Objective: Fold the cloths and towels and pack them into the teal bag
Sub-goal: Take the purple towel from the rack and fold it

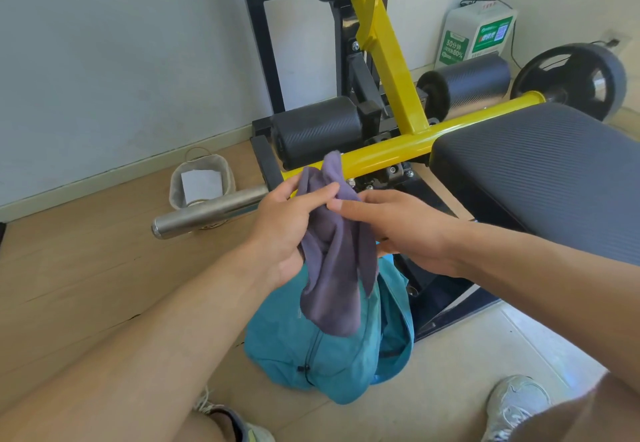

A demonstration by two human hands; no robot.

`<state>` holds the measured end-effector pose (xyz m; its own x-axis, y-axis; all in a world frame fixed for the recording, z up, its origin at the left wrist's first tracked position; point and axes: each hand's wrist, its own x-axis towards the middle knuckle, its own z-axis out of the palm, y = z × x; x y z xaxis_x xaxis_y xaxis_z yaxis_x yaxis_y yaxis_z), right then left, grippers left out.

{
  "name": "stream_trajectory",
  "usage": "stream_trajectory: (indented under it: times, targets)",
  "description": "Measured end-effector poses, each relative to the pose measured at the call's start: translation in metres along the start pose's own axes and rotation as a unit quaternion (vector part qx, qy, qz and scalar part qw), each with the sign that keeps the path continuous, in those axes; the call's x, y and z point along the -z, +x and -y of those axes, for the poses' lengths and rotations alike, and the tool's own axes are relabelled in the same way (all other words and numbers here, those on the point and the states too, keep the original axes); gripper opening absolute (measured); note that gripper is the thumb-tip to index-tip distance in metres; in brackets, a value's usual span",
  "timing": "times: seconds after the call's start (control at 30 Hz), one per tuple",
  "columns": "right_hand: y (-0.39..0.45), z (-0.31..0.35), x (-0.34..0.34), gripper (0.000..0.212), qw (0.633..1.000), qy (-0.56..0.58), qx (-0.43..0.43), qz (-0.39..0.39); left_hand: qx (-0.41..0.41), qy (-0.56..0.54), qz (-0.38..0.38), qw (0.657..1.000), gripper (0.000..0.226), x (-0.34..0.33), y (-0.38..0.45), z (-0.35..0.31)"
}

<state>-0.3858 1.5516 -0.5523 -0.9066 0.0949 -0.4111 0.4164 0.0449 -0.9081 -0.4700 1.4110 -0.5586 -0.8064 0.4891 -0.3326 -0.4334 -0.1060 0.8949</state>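
Note:
A purple-grey cloth (334, 261) hangs bunched between my hands, its lower end dangling over the teal bag (311, 348) on the floor. My left hand (287, 230) grips the cloth from the left, fingers curled round its upper part. From the right, my right hand (398, 227) holds the cloth's other side, thumb on top and fingers behind the fabric. The bag sits crumpled between my feet, with a black zipper line on its front. Whether it is open I cannot tell, because the cloth covers its top.
A yellow and black gym machine (391, 150) with roller pads stands just beyond my hands. Its padded bench (540, 171) is at right. A steel bar end (207, 213) sticks out left, near a small grey basket (202, 182). My shoes (516, 403) flank the bag.

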Motion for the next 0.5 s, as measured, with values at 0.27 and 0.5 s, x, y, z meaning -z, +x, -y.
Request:
stream_trajectory:
  times: [0.27,0.5]
  targets:
    - [0.008,0.002,0.008,0.019,0.980,0.135,0.052,-0.140,0.030,0.013,0.075,0.997,0.012,-0.002,-0.003,-0.005]
    - [0.005,0.009,0.012,0.021,0.950,0.241,0.070,-0.185,-0.033,0.097,0.086,0.991,0.044,-0.005,-0.006,0.009]
